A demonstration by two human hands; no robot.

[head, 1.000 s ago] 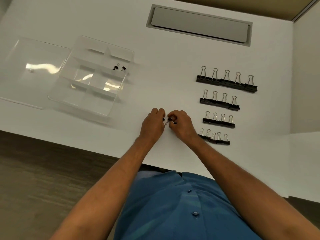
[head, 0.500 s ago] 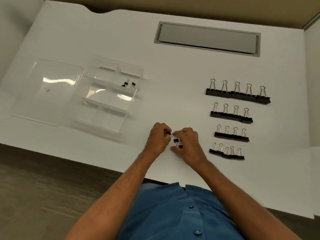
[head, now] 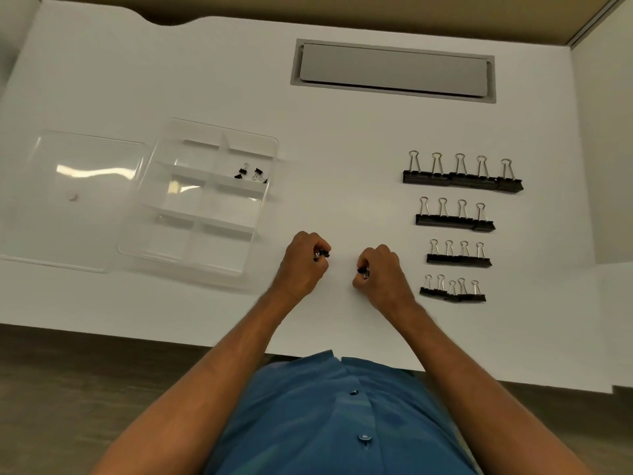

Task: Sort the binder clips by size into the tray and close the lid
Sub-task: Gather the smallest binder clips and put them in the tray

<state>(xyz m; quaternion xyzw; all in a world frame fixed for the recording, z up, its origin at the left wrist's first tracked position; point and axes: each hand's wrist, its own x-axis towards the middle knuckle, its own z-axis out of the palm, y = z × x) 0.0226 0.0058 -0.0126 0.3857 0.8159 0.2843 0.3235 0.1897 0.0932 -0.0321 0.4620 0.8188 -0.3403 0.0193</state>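
Each hand pinches one tiny clip: left hand point(head: 301, 264) with its clip point(head: 322, 254), right hand point(head: 383, 272) with its clip point(head: 363, 271), near the tray point(head: 205, 265). Best to drop both in the far-right compartment beside the tiny clips point(head: 250, 173) there, keeping sizes unmixed.

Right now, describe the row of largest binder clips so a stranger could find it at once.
Start at the grey recessed panel at the far side of the white table. Nearer the person, below the panel's right half, lie four rows of black binder clips. The largest clips form the farthest row: five clips, the longest row with the tallest wire handles.
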